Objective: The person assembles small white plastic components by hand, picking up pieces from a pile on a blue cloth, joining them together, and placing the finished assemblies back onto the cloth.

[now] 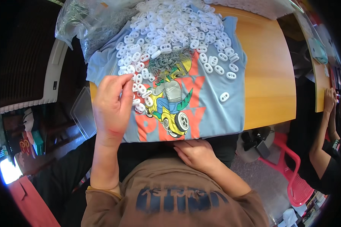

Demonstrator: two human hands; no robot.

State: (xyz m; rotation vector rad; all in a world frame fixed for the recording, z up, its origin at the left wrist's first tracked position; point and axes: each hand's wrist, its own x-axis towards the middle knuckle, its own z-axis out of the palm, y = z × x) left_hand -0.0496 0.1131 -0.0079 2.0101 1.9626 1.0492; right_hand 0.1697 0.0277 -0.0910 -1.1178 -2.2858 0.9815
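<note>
While the right hand (196, 154) rests loosely curled and empty at the tabletop (269, 75) edge, the left hand (111, 104) pinches something tiny, can't tell what, right beside the white plastic pieces (170, 30) piled on the blue shirt (212, 113).

Light blue cloth shirt (216, 109), matt soft knit, with a slightly glossy printed cartoon graphic (170, 109) in orange, yellow, green. White toggle pieces (170, 26) look like smooth plastic, mild sheen, heaped on the cloth. Small grey springs (169, 60) look like metal wire, dull glint, fine and tangled. Clear plastic bag (91, 22), crinkled, glossy, holding more grey wire bits. Table (269, 75) is wood-look, smooth, satin orange-brown finish. Left hand (111, 108) bare over the white pieces; right hand (195, 153) bare on dark matt cloth. Brown sweatshirt (170, 196), matt fabric. Pink chair (295, 178), glossy moulded plastic.
</note>
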